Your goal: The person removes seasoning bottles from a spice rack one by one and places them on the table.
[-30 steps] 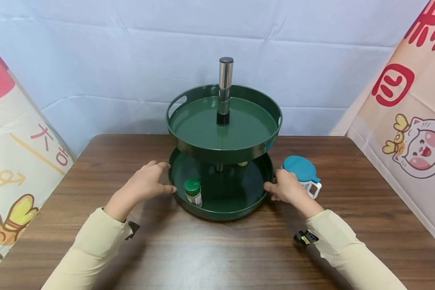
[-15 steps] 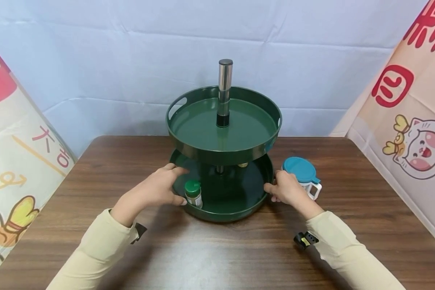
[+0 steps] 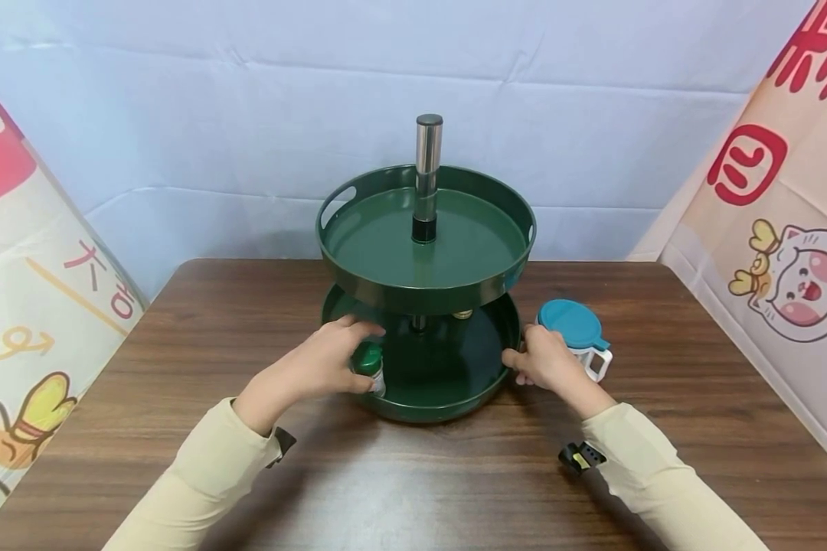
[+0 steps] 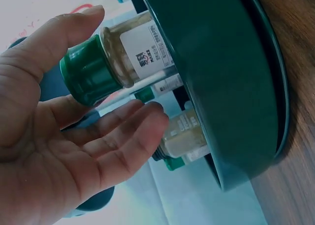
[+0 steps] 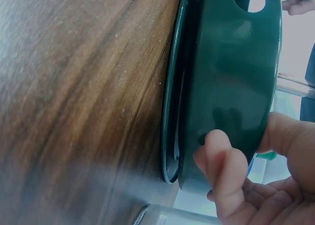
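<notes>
A two-tier green round tray stand has an upper tray (image 3: 427, 297) and a lower tray (image 3: 420, 413) on a chrome pole (image 3: 427, 168). My left hand (image 3: 317, 363) reaches over the lower tray's left rim. Its thumb and relaxed fingers lie on either side of a spice jar with a green cap (image 4: 91, 70), with visible space between the fingers and the jar. The jar stands upright in the lower tray, partly hidden by the hand in the head view. At the right, my right hand (image 3: 544, 356) pinches the lower tray's rim, thumb inside and fingers against the outer wall (image 5: 236, 87).
Close behind my right hand stands a white-handled container with a blue lid (image 3: 570, 321). Deeper in the lower tray is another jar (image 4: 184, 136); a gold-coloured bit (image 3: 463, 314) shows under the upper tray. All rests on a wooden table (image 3: 420, 497), with cloth backdrops around it.
My left hand has moved rightward from outside the lower tray's left rim to around the green-capped jar. My right hand has stayed at the rim.
</notes>
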`<action>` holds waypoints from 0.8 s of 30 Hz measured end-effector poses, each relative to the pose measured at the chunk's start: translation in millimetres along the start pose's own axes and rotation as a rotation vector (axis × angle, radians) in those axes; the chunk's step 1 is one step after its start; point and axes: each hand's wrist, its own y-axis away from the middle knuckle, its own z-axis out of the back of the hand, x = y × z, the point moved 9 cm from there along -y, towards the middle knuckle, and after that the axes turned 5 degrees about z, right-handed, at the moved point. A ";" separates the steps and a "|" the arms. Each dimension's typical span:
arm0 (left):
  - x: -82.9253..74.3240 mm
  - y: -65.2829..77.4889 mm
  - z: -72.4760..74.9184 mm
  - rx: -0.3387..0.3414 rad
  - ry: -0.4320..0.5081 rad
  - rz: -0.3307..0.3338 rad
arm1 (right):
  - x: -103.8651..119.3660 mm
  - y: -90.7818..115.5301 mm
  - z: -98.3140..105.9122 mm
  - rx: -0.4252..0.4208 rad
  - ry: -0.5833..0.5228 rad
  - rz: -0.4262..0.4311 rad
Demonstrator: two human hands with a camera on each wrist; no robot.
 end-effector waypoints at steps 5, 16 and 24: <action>-2.7 -1.2 -1.1 -0.004 0.018 -0.008 | 0.3 0.7 0.0 -0.001 0.002 -0.003; -6.1 -1.5 -2.0 0.018 0.056 -0.034 | 0.6 0.1 0.3 -0.015 0.010 0.004; -5.7 -2.3 -3.8 0.035 0.052 -0.027 | -1.5 -0.8 -1.2 -0.004 0.011 -0.013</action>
